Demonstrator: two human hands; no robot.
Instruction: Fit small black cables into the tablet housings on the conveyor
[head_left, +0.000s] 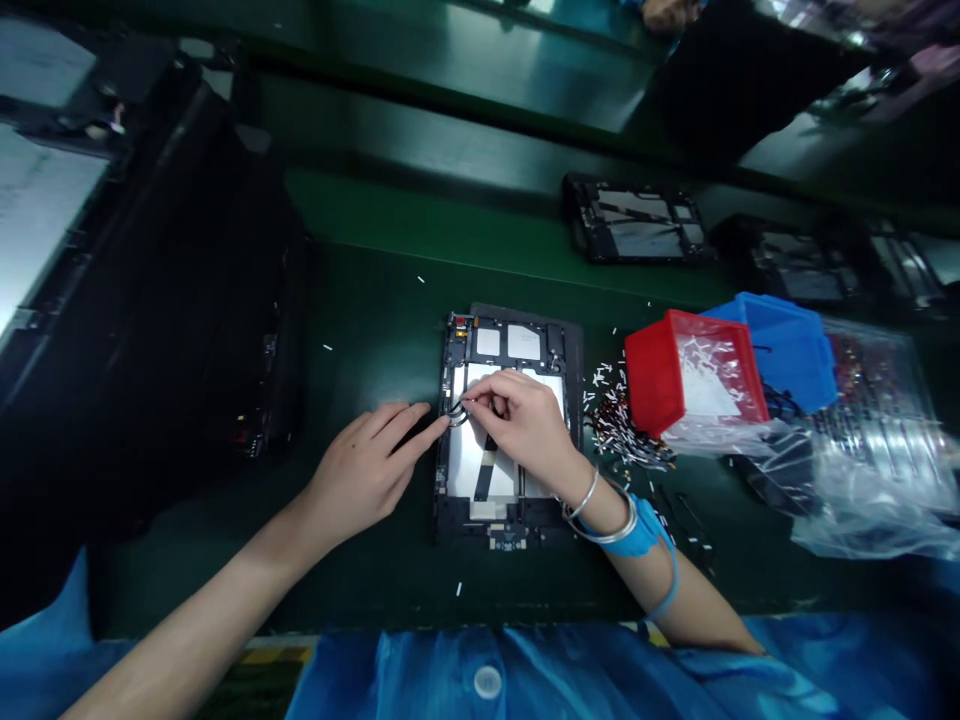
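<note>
An opened tablet [465, 470] lies on the green mat, its silver battery panels and black frame showing. My right hand [525, 420] is over its middle, thumb and fingertips pinched on a thin dark cable [457, 412] that curves near the left edge of the tablet. A wrist strap and bangles are on that arm. My left hand [375, 460] comes in from the left with its fingers extended. Its index fingertip rests at the tablet's left edge, beside the cable. The spot under my right fingers is partly hidden.
To the right stand a red bin [652, 375] with small white pieces and a blue bin [795, 350]. A heap of small parts [626, 430] lies beside them, near clear plastic bags [862, 500]. A tall dark stack [187, 280] rises at left. Another opened tablet [637, 222] lies behind.
</note>
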